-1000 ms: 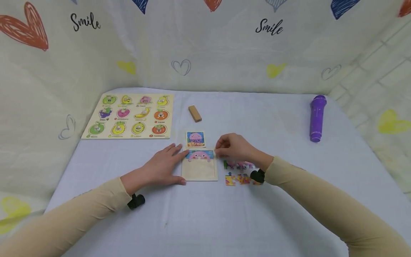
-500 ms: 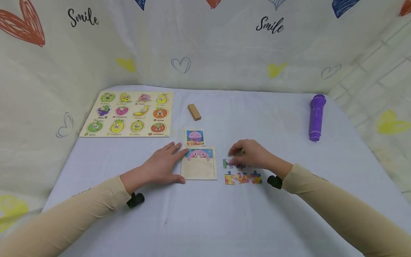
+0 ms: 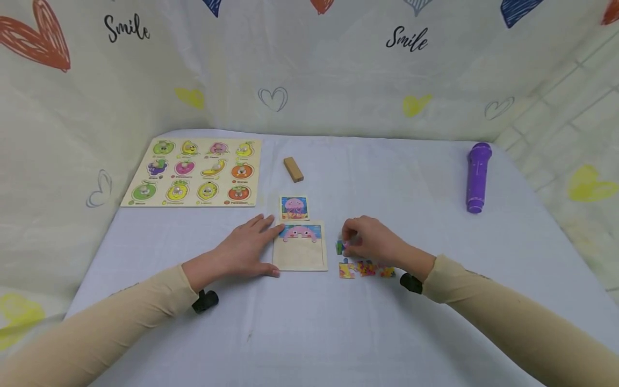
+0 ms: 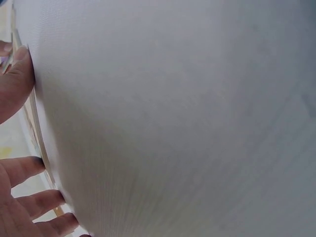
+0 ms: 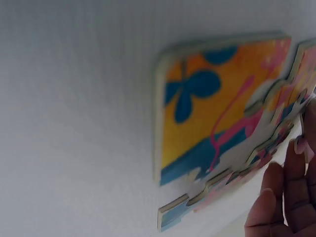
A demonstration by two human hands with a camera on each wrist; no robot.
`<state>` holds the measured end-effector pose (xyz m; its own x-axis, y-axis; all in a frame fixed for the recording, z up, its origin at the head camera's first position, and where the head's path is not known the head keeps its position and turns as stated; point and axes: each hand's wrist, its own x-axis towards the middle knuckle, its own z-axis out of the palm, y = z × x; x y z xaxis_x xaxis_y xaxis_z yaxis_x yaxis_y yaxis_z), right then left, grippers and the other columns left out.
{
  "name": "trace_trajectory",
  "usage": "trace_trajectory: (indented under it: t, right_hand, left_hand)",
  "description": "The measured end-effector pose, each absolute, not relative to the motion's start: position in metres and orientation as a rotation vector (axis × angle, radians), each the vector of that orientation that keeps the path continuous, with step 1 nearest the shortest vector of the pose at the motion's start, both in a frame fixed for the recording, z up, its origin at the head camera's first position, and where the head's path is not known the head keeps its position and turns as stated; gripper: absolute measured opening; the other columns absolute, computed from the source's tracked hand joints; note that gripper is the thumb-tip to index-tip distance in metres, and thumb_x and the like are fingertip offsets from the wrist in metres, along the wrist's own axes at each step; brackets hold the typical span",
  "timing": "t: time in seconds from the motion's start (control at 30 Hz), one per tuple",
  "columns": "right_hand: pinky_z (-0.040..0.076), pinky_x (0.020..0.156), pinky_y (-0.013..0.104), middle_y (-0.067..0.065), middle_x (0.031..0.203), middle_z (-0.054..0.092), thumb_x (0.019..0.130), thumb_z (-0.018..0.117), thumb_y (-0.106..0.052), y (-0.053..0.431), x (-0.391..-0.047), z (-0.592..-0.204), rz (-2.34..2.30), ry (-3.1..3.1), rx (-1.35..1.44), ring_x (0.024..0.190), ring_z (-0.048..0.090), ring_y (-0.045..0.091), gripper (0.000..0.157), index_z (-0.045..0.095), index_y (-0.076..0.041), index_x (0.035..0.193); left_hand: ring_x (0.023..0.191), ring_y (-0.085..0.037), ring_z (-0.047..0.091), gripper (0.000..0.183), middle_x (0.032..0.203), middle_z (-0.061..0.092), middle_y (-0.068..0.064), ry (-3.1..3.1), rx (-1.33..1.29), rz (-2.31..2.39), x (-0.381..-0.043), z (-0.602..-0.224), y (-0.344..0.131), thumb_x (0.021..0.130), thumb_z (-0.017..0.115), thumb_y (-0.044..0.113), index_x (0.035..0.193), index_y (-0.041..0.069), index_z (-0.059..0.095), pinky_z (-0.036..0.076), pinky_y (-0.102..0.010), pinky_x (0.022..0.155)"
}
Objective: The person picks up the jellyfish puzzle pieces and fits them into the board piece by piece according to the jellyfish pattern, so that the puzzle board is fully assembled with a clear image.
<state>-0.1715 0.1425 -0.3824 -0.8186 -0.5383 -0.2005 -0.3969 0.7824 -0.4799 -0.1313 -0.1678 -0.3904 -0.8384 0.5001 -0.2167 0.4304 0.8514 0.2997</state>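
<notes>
From where I stand, the right hand (image 3: 372, 242) has just left the corner of the puzzle tray (image 3: 300, 257) for the loose pieces at its three o'clock, so the work has swung from the tray back to the supply. Its finger and thumb curl in over the upper row, by the green-edged piece (image 3: 339, 248); whether they pinch anything, I honestly can't tell. The lower row (image 3: 346, 270) lies between three and four o'clock of the tray.

The left hand (image 3: 242, 250) rests at the tray's nine o'clock, fingers spread and straight against the edge, seemingly steadying it; only the top strip (image 3: 301, 232) of picture is filled, under the jellyfish card (image 3: 294, 208) at twelve.

Against half a second ago, the right hand sits slightly nearer six o'clock, covering more pieces, while the left hasn't budged
</notes>
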Motion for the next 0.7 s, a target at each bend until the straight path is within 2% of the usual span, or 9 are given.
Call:
trace_trajectory:
  t: [0.17, 0.4, 0.5, 0.7]
  right_hand:
    - [0.05, 0.079, 0.03, -0.002, 0.089, 0.064, 0.088, 0.08, -0.011, 0.142, -0.168, -0.382, -0.691, 2.607, -0.687, 0.089, 0.057, 0.017, 0.02, 0.061, -0.015, 0.09]
    - [0.05, 0.076, 0.03, 0.001, 0.088, 0.068, 0.095, 0.072, -0.012, 0.137, -0.175, -0.377, -0.87, 2.532, -0.632, 0.082, 0.059, 0.017, 0.006, 0.066, -0.011, 0.094]
    - [0.048, 0.074, 0.03, 0.001, 0.084, 0.071, 0.095, 0.075, -0.018, 0.13, -0.179, -0.375, -0.928, 2.497, -0.544, 0.078, 0.061, 0.016, 0.01, 0.069, -0.01, 0.096]
    - [0.048, 0.061, 0.026, 0.001, 0.075, 0.072, 0.092, 0.078, -0.024, 0.105, -0.183, -0.378, -0.982, 2.445, -0.385, 0.067, 0.059, 0.014, 0.018, 0.07, -0.009, 0.095]
  left_hand:
    - [0.153, -0.047, 0.027, 0.098, 0.164, 0.033, -0.023, 2.739, 0.713, 0.334, -0.131, -0.389, -0.167, 0.082, 0.082, 0.053, 0.158, 0.008, 0.039, 0.033, -0.062, 0.12]
    - [0.153, -0.046, 0.026, 0.098, 0.165, 0.032, -0.023, 2.736, 0.708, 0.333, -0.131, -0.388, -0.167, 0.082, 0.082, 0.053, 0.158, 0.009, 0.038, 0.032, -0.062, 0.12]
    - [0.153, -0.046, 0.026, 0.098, 0.165, 0.032, -0.023, 2.736, 0.712, 0.335, -0.131, -0.388, -0.167, 0.082, 0.082, 0.053, 0.158, 0.009, 0.038, 0.032, -0.061, 0.12]
    - [0.154, -0.047, 0.026, 0.098, 0.165, 0.032, -0.023, 2.734, 0.712, 0.337, -0.131, -0.389, -0.167, 0.082, 0.081, 0.053, 0.158, 0.009, 0.038, 0.032, -0.062, 0.12]
